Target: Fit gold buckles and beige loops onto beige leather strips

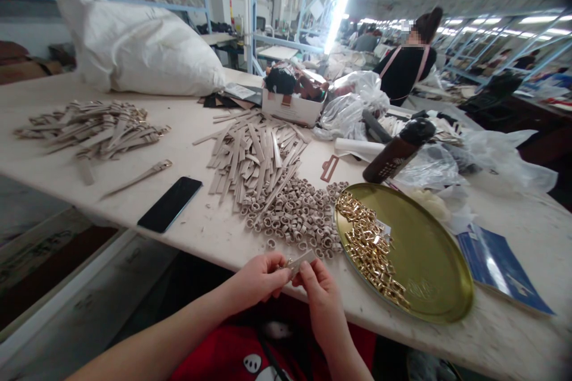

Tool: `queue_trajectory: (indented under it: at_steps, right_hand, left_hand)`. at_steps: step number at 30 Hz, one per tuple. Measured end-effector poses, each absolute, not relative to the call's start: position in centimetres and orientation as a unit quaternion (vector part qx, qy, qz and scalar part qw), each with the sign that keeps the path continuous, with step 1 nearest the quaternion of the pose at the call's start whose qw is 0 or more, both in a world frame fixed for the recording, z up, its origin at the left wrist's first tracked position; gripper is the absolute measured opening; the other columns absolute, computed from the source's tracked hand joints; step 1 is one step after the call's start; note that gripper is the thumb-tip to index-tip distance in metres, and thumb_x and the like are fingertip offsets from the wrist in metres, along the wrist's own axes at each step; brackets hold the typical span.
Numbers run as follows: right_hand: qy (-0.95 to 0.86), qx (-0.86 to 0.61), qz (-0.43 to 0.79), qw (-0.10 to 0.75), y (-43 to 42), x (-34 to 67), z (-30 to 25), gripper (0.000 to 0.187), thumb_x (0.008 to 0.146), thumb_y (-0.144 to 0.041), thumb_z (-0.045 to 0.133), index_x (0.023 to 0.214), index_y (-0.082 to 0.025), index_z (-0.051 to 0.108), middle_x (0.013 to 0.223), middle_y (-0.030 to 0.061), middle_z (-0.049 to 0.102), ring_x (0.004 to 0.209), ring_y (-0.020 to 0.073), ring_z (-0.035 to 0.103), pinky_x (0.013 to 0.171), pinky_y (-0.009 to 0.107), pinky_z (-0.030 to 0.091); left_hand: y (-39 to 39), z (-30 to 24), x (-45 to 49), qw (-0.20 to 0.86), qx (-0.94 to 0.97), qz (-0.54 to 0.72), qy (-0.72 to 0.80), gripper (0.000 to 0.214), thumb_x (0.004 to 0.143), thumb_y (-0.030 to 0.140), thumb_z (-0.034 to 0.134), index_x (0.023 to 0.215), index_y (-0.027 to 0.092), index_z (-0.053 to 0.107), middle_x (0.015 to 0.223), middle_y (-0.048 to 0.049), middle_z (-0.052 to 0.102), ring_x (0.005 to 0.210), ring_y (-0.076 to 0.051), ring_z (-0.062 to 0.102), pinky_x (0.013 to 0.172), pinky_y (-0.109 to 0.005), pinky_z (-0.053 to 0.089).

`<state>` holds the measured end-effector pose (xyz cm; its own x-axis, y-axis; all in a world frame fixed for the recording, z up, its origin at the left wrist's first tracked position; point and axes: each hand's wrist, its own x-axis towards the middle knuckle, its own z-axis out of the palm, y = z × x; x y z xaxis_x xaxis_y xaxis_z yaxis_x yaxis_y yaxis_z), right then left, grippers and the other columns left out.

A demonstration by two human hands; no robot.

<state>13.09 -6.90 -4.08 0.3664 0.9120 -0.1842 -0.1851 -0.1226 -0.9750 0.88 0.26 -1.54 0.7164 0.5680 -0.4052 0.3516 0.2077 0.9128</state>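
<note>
The fingers of the left hand (273, 275) and the right hand (316, 283) are closed in pinches on 1 short beige strap (304, 259), held between them just over the table edge; gripping it at 2 places probably steadies so limp a piece. A glint of gold shows by the left fingertips, but it is too small to tell what it is. Just beyond the knuckles lies a pile of beige loops (297, 214), touching loose strips (250, 155) fanned behind it, both seemingly kept within short reach. To the right, a gold tray (431, 262) bears small gold buckles (366, 238), gathered along its near-left side, perhaps because that side faces the hands. On the left, a dark phone (170, 204) lies flat between the hands' area and 1 buckled strap (139, 178); a heap of buckled straps (98, 128) sits farther off, apart from the loose strips, likely so the 2 kinds do not mix. At the back, a white sack (138, 41) rests on the table (187, 137).
</note>
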Motion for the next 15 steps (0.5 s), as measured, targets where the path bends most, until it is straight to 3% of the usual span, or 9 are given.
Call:
queue_trajectory:
  at_steps: [6, 11, 15]
  right_hand:
    - [-0.445, -0.659, 0.288, 0.533, -6.8, 13.9, -3.3, 0.013, 0.074, -0.029, 0.059, 0.067, -0.02, 0.056, 0.066, -0.001, 0.053, 0.063, 0.0133, 0.046, 0.06, 0.024, 0.036]
    - [-0.402, -0.614, 0.436, 0.521, -6.0, 14.7, -3.5, 0.017, 0.076, -0.03, 0.055, 0.064, -0.019, 0.049, 0.059, -0.0038, 0.047, 0.056, 0.0108, 0.041, 0.054, 0.022, 0.034]
    - [-0.434, -0.625, 0.425, 0.49, -6.0, 15.2, -3.0, 0.013, 0.074, -0.026, 0.058, 0.066, -0.019, 0.05, 0.059, -0.0042, 0.047, 0.056, 0.0101, 0.041, 0.053, 0.022, 0.033]
  left_hand:
    - [0.0, -1.1, 1.0, 0.636, 0.663, 0.094, 0.383, 0.026, 0.078, 0.04, 0.045, 0.066, 0.017, 0.045, 0.051, 0.0068, 0.042, 0.046, -0.006, 0.036, 0.044, -0.018, 0.027]
    - [0.4, -0.9, 1.0, 0.632, 0.676, 0.08, 0.37, 0.03, 0.079, 0.044, 0.045, 0.065, 0.017, 0.043, 0.052, 0.007, 0.041, 0.047, -0.007, 0.035, 0.046, -0.019, 0.027]
    - [1.1, -1.3, 1.1, 0.633, 0.69, 0.062, 0.345, 0.028, 0.078, 0.042, 0.046, 0.065, 0.017, 0.045, 0.056, 0.0062, 0.041, 0.052, -0.008, 0.037, 0.048, -0.019, 0.028]
